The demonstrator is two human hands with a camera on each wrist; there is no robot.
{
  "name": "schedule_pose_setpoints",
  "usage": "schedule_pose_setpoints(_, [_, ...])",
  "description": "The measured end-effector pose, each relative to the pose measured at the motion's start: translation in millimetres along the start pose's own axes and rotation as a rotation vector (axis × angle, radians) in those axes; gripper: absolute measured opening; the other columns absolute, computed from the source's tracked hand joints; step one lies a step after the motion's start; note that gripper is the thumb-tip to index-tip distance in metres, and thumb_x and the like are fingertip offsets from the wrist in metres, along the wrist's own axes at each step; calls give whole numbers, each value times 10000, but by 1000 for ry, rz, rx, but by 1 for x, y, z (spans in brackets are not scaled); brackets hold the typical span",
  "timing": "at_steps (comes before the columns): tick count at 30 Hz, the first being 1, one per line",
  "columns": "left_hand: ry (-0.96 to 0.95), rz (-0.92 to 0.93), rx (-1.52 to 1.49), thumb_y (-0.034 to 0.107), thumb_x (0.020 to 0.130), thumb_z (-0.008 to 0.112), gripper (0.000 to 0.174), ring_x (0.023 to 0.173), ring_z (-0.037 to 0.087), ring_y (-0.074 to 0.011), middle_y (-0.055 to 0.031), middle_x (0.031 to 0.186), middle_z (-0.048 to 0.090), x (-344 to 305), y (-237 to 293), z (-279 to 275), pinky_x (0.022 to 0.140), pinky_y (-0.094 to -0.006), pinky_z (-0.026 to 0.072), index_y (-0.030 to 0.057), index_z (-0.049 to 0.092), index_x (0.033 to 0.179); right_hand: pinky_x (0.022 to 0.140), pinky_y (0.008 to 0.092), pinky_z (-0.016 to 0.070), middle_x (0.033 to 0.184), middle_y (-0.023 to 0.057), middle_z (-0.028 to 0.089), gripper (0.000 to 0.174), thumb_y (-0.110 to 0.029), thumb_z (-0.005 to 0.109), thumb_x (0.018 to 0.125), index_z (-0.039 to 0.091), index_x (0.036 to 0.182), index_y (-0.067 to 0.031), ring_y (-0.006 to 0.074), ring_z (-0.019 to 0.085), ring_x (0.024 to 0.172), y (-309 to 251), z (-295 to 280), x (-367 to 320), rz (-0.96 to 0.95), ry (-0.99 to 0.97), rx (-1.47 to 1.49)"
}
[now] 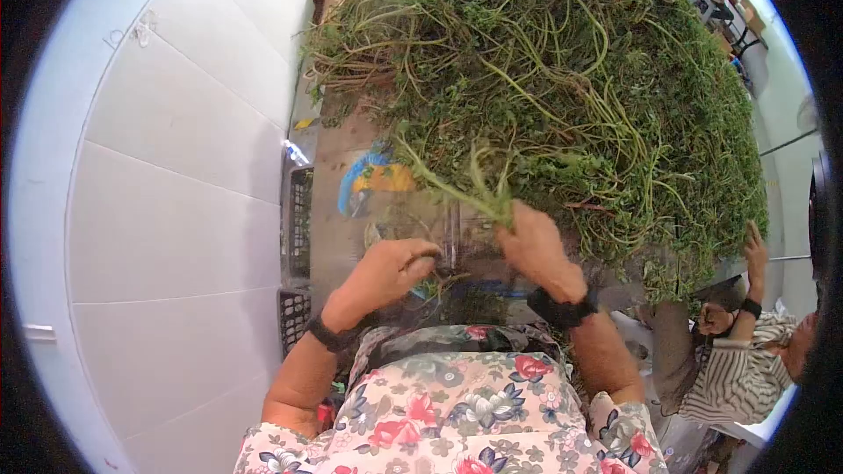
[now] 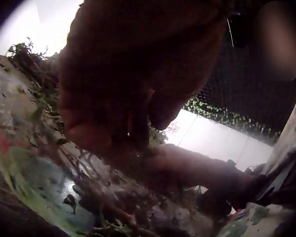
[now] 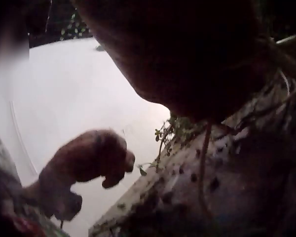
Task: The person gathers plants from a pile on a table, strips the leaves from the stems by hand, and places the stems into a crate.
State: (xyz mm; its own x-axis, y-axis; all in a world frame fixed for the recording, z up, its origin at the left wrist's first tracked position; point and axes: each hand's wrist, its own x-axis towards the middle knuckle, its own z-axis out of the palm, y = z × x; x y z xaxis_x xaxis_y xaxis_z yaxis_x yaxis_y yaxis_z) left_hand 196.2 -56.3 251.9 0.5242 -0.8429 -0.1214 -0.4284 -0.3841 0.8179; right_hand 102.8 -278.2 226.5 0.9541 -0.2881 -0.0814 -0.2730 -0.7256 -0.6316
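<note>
My right hand [image 1: 536,250] grips a few leafy green stems [image 1: 470,197], which stick out up and to the left and look blurred. In the right wrist view that hand is a dark shape, and a thin stem [image 3: 203,173] hangs below it. To the left, over the near part of the table, my left hand [image 1: 386,272] has loosely bent fingers with nothing seen between them. The right wrist view shows the left hand [image 3: 91,158] from the side, thumb and fingers apart. A large heap of green plants [image 1: 562,61] covers the table beyond both hands.
A blue and yellow bag or wrapper [image 1: 382,177] lies on the table left of the heap. Black crates [image 1: 299,219] stand by the table's left edge, near a white wall [image 1: 193,211]. At the right, another person in a striped shirt [image 1: 738,377] reaches toward the heap.
</note>
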Motion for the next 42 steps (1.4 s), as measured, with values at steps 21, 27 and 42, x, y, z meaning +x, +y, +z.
schedule_pose_setpoints(21, [-199,-12,-873,201,869,529,323,832,551,-110,-34,909,602,28,65,-17,737,-239,453,-15,529,1110,589,248,459,686,-6,494,295,-212,501,889,505,1115,-22,84,465,574,-79,-43,-26,171,-475,1186])
schedule_pose_setpoints(27, [-211,-118,-916,223,854,548,375,869,578,-158,-99,974,602,27,55,-1,776,-298,476,-4,492,1147,534,242,408,764,-10,513,349,-245,538,869,457,1147,-49,107,494,618,-59,-22,-14,171,-964,873])
schedule_pose_setpoints(42, [144,-118,-1327,158,915,446,311,919,612,-249,-134,1045,607,39,44,-20,776,-385,513,51,440,1206,603,265,437,750,16,549,291,-165,450,861,550,1077,3,118,508,651,-37,-31,-30,123,-467,696])
